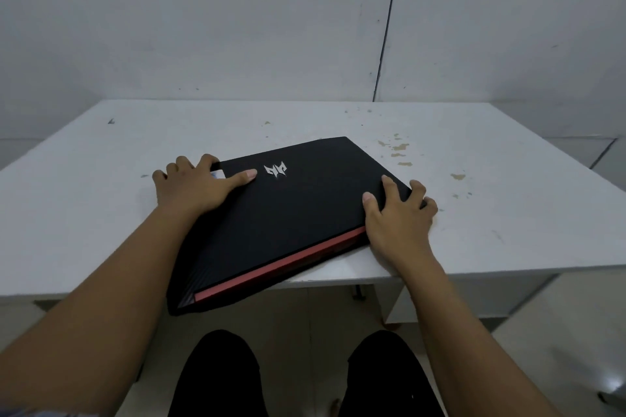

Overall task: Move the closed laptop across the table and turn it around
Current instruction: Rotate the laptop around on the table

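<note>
A closed black laptop (288, 213) with a silver logo and a red hinge strip lies askew on the white table (101, 199). Its near left corner sticks out past the table's front edge. My left hand (189, 186) grips the laptop's far left corner, thumb flat on the lid, fingers curled over the edge. My right hand (396, 213) holds the right corner, thumb and forefinger on the lid, the other fingers wrapped around the side.
The table stands against a white wall (237, 27). Yellowish stains (399, 149) mark the tabletop to the right of the laptop. My legs in dark trousers (216, 379) show below the table's front edge, above a pale tiled floor.
</note>
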`<state>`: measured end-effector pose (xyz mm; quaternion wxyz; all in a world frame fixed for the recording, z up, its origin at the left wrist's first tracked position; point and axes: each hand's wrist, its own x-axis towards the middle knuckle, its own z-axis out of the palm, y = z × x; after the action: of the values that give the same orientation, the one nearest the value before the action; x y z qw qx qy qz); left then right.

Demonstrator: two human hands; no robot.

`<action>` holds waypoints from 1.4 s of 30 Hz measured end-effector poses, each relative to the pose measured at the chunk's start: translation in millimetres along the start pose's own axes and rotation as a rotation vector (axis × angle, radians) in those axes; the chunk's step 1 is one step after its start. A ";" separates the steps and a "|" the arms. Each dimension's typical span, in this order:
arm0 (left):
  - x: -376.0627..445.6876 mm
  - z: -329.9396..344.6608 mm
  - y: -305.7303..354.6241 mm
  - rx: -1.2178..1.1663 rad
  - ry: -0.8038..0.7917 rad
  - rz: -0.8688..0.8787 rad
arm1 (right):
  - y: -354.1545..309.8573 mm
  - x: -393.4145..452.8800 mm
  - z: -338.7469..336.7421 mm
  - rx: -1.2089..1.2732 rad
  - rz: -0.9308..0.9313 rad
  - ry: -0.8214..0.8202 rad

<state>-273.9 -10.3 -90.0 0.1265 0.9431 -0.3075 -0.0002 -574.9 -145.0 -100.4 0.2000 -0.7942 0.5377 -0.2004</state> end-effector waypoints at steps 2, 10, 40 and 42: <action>-5.9 0.6 0.5 0.007 0.027 -0.008 | -1.4 5.3 -2.1 0.024 -0.005 -0.011; 11.3 -18.3 -42.9 -0.321 -0.126 0.167 | 0.9 -65.9 13.3 0.248 -0.023 0.058; -83.2 -0.5 -22.8 -0.321 0.270 -0.186 | -32.4 28.6 17.7 0.256 -0.104 -0.184; -80.8 -3.9 -21.9 -0.294 0.262 -0.159 | -31.2 23.6 15.0 0.252 -0.111 -0.184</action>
<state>-326.4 54.5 -97.7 0.3013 0.9278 -0.2095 0.0677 -534.7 -154.8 -94.0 0.3352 -0.8062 0.4431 -0.2032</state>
